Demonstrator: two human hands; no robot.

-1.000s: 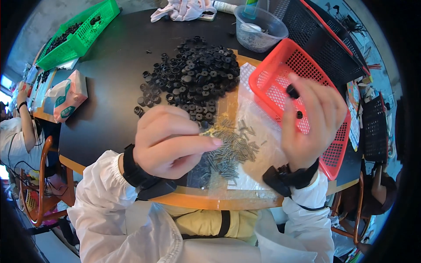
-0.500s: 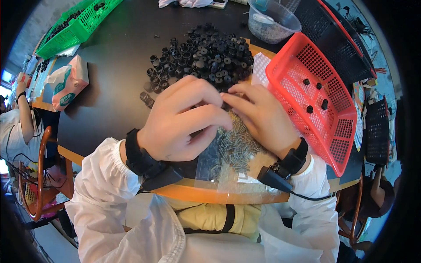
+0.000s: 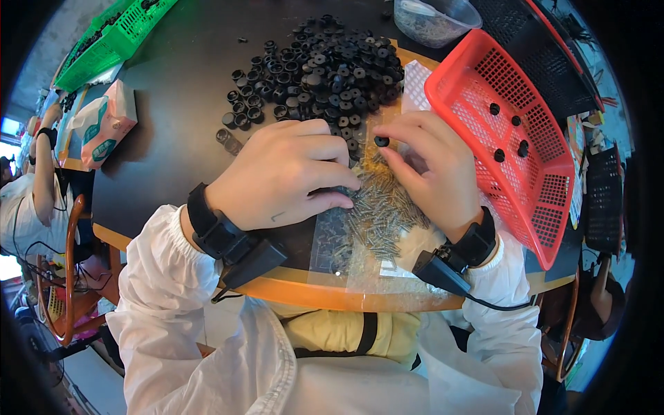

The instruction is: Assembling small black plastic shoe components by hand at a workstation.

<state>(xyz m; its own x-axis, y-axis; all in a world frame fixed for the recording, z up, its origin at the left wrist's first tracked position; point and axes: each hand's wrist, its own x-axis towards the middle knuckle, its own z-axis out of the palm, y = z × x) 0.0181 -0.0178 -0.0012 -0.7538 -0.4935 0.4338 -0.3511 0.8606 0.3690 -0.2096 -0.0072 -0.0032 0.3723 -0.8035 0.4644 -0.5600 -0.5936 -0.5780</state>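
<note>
My right hand [image 3: 436, 162] pinches a small round black cap [image 3: 381, 141] between thumb and fingertips, just beyond a heap of small, thin silvery metal pieces [image 3: 379, 214], springs or screws by their look. Over the left edge of that heap is my left hand [image 3: 287, 173], its fingers bent, with a gap between thumb and forefinger; no held piece shows there. The metal pieces lie on a clear plastic sheet [image 3: 325, 242]. Past both hands spreads a large pile of black caps [image 3: 325, 69], some showing hollow undersides, others a small central hole.
A red perforated basket [image 3: 477, 159] with several black caps stands at the right. Behind it are a clear plastic tub [image 3: 432, 24] and black crates [image 3: 522, 55]. A tissue pack [image 3: 107, 124] and a green basket [image 3: 121, 38] sit at left. Other people are at both sides.
My hands have moved apart. The right one has gone rightward with the black cap, now visible in its pinch; the left has lowered to the metal pieces. The whole view has shifted slightly.
</note>
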